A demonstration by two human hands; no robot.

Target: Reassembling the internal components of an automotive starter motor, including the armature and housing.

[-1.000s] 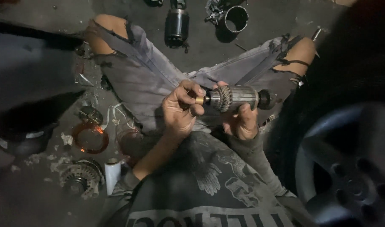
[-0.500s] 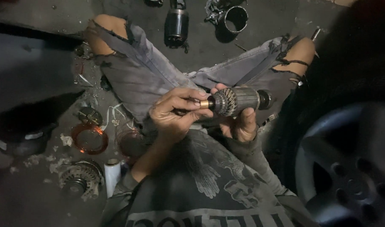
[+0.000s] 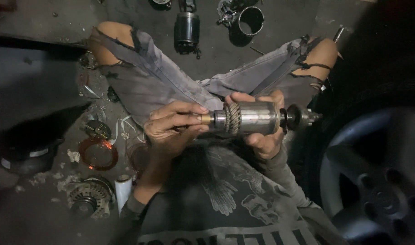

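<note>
From the head view, the armature lay level in front of the person's chest, above the lap, its long axis running left to right. The right hand cupped the smooth steel body from below, fingers curled round it and closed. The left hand pinched the brassy shaft end between thumb and fingertips, otherwise loosely curled; it was the nearer hand to that tip. A toothed pinion ringed the shaft just left of the body, and a dark collar sat at the far right end. On the gritty concrete floor lay a black cylindrical housing, a metal ring, copper coils and a finned alternator part. A wheel stood at the right.
</note>
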